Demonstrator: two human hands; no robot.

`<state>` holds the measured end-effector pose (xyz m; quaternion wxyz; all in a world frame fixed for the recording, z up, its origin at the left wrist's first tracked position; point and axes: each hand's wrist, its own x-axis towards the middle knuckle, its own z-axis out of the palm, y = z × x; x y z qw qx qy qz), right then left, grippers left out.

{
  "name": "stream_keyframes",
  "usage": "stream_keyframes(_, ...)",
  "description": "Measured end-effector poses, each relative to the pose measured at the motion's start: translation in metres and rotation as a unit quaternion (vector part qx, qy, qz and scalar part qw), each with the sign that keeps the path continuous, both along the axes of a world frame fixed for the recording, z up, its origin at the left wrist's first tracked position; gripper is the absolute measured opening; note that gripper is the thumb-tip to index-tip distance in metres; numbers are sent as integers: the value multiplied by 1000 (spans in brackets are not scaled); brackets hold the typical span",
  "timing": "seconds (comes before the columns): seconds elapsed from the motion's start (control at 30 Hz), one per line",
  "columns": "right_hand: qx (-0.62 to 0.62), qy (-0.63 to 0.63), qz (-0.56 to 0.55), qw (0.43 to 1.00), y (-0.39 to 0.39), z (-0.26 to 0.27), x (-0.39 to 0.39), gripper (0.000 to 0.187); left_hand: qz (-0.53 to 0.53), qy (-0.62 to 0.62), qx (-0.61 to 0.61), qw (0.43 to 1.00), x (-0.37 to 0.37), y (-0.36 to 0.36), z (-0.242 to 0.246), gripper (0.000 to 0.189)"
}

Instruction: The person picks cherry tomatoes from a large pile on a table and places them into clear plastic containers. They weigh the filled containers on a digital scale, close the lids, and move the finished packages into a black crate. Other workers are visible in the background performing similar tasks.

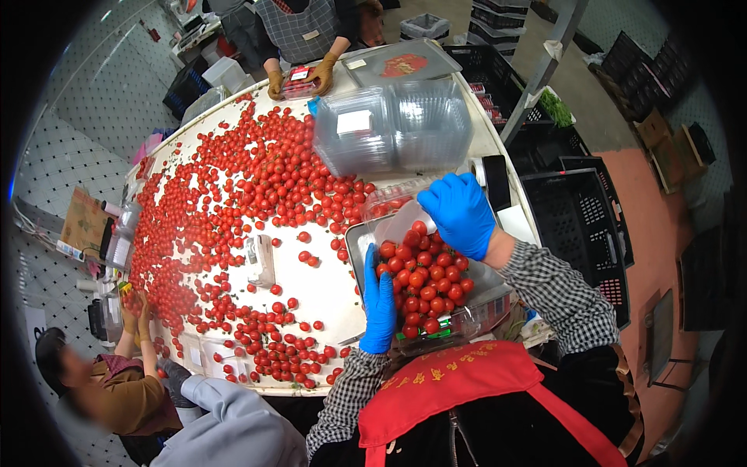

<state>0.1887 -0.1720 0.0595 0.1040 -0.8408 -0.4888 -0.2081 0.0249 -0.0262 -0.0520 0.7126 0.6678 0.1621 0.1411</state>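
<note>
A heap of red cherry tomatoes (429,280) lies right before me over a metal pan (487,279), which looks like part of a scale; a lit green display (436,326) shows below it. My left hand (378,309), in a blue glove, rests upright along the heap's left side with thumb and fingers apart. Above the heap's upper right, my right hand (461,216), also blue-gloved, is curled tight on the edge of a translucent plastic piece (402,223), perhaps a scoop. Its full shape is hidden. Just beyond stands a clear clamshell box (388,201) holding tomatoes.
Loose cherry tomatoes (280,175) spread across the white table (315,277). Stacked clear clamshells (397,128) stand at the back, black crates (575,222) at right. Across the table, a co-worker's brown-gloved hands (300,79) hold a filled box. Other people work at lower left.
</note>
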Motion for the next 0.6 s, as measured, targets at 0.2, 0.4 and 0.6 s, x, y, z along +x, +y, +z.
stream_keyframes(0.2, 163, -17, -2, 986, 1, -14, -2, 38, -5, 9, 26, 1000, 0, 2, 4, 59)
stream_keyframes(0.4, 200, 117, 68, 970, -18, -14, -23, 44, -6, 10, 14, 1000, -1, 2, 7, 59)
stream_keyframes(0.6, 90, 193, 36, 976, 8, -49, -14, 48, -6, 14, -8, 1000, -3, 0, 5, 60)
